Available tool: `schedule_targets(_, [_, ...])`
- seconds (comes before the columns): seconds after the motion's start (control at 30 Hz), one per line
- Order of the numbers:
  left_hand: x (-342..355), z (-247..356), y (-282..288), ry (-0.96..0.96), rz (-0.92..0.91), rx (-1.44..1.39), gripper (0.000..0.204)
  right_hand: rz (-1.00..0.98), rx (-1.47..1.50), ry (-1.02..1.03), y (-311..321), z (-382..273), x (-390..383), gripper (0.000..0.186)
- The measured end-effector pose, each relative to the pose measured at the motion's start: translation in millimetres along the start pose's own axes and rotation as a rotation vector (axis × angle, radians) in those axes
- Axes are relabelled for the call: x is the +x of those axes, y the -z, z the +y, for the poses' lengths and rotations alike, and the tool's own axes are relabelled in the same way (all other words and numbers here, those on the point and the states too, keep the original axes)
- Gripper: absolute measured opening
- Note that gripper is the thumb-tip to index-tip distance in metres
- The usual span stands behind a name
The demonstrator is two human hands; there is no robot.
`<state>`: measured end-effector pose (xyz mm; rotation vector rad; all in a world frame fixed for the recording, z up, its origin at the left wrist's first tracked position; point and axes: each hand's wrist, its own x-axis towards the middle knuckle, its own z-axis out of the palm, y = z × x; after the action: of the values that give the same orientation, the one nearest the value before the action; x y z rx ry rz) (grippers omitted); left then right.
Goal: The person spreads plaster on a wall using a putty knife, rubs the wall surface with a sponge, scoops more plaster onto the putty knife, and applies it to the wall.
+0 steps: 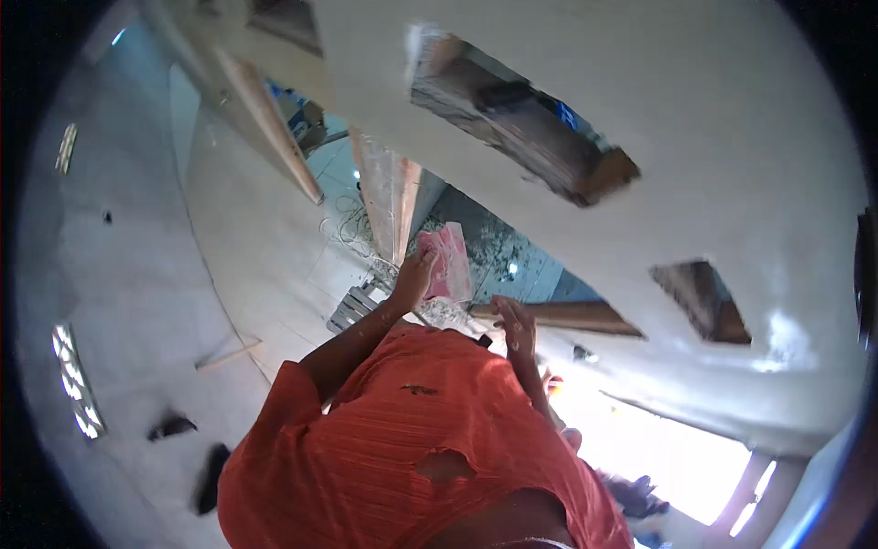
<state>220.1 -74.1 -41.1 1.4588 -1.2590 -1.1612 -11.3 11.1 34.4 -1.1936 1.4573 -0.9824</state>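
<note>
My left hand point(418, 277) grips a flat pink piece point(448, 263) smeared with white, its fingers closed at the near left edge. The far end of that piece points away from me. To its right, my right hand point(518, 322) is raised with its fingers loosely apart and nothing visible in them. It is near the left end of a brown wooden edge point(558, 316) under the pale panel point(713, 119); whether it touches that edge I cannot tell. White specks mark the right hand.
Cut-outs with rough edges, one long opening point(521, 114) and one smaller opening point(702, 297), pierce the panel. Wooden strips point(274, 137) stand at the upper left. Below lie a grey slatted object point(352, 309), loose wire point(347, 224) and a debris-strewn tiled floor point(498, 242). A bright window point(677, 448) is at lower right.
</note>
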Motion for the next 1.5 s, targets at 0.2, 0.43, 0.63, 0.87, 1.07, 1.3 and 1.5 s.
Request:
schedule_targets(0.2, [2, -7, -32, -0.135, -0.176, 0.111, 0.023, -0.164, -0.059, -0.056, 16, 43, -6, 0.047])
schedule_targets(0.43, [-21, 29, -36, -0.303, -0.428, 0.234, 0.02, -0.039, 0.009, -0.183, 15, 46, -26, 0.049])
schedule_targets(0.63, [-6, 13, -21, -0.363, -0.413, 0.091, 0.025, 0.144, 0.133, -0.264, 13, 42, -39, 0.045])
schedule_targets(0.87, [-11, 49, -69, 0.72, -0.821, -0.778, 0.038, 0.238, -0.75, 0.402, 63, 193, -54, 0.028])
schedule_targets(1.07, [-28, 52, -102, 0.745, -0.913, -0.513, 0.044, 0.554, -0.376, -0.088, 39, 227, -113, 0.022])
schedule_targets(1.3, [-41, 46, -137, 0.848, -1.019, -0.115, 0.043, 0.919, 0.069, -0.617, -22, 338, -205, 0.031])
schedule_targets(1.5, [-58, 1, -198, 0.65, -0.959, 0.276, 0.04, 1.534, 0.792, -0.8, 10, 452, -226, 0.029])
